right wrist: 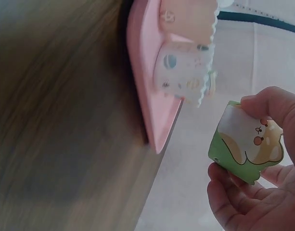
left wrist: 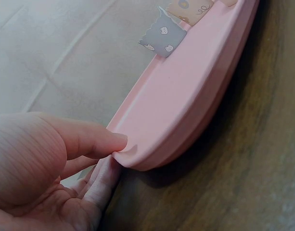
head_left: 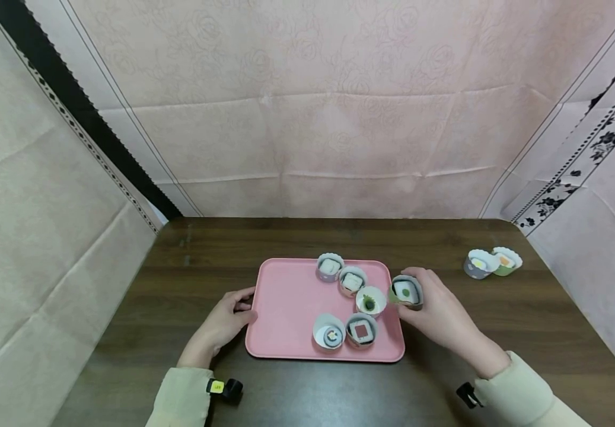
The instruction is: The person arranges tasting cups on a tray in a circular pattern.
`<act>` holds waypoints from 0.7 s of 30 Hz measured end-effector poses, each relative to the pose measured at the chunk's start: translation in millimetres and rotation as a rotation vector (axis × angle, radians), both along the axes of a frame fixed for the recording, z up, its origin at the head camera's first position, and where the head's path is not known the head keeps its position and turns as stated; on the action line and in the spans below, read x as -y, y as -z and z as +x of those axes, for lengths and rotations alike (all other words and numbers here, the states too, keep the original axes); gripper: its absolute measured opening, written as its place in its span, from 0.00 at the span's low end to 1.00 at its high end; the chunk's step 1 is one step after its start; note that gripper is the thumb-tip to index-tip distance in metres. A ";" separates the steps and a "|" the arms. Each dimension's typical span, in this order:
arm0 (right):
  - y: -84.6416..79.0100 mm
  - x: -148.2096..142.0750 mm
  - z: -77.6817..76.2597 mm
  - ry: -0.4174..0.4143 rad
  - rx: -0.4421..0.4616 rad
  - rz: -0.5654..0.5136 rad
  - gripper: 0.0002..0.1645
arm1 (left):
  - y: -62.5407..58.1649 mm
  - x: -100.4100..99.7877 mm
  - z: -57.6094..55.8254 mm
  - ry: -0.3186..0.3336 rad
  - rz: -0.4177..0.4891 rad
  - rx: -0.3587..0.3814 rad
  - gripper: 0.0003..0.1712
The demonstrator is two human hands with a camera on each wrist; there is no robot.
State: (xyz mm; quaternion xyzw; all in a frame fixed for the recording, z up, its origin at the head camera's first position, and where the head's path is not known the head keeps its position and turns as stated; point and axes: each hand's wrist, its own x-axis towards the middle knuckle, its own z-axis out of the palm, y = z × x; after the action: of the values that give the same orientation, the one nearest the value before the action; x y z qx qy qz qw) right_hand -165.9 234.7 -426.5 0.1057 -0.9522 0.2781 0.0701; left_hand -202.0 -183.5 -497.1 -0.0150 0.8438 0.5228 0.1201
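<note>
A pink tray (head_left: 291,308) lies on the wooden table. At its left rim, my left hand (head_left: 228,320) pinches the edge, thumb (left wrist: 113,140) on top and fingers below. My right hand (head_left: 437,305) holds a small green paper baking cup (right wrist: 248,142) with a cartoon animal on its side, between thumb and fingers, over the tray's right edge. Inside that cup sits a white piece with a green dot. Several similar cups stand on the tray's right half, among them a white cup (head_left: 370,301) with a green topping and a cup with a blue-and-white piece (head_left: 331,337).
Two more paper cups, a grey-blue one (head_left: 478,265) and a green one (head_left: 507,262), stand side by side at the table's back right. Pale cloth (head_left: 339,136) hangs behind the table and along both sides.
</note>
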 end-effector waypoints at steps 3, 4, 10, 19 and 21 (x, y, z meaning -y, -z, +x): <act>0.9 9.1 -1.2 -0.013 0.003 -0.021 0.36 | 1.0 -0.6 -0.8 -0.002 0.000 -0.001 0.31; 1.0 12.0 -1.3 -0.017 0.003 -0.025 0.35 | 1.3 -0.8 -1.0 -0.003 -0.001 0.001 0.31; 0.8 29.5 -2.3 -0.039 0.009 -0.049 0.37 | 1.9 -1.3 -1.1 -0.005 -0.005 0.002 0.31; -0.1 59.1 -2.9 -0.084 -0.013 -0.114 0.37 | 0.0 -1.6 -1.1 -0.009 -0.001 0.013 0.31; 0.3 66.8 -2.5 -0.095 -0.025 -0.134 0.36 | 0.0 -1.4 -1.2 -0.008 0.000 0.011 0.31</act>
State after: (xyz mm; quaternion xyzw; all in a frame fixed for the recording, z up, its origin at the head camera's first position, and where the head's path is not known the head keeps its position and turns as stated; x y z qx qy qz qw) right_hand -168.5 168.0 -426.7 0.1495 -0.9244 0.3426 0.0758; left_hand -203.2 -182.2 -497.1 -0.0210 0.8430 0.5233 0.1226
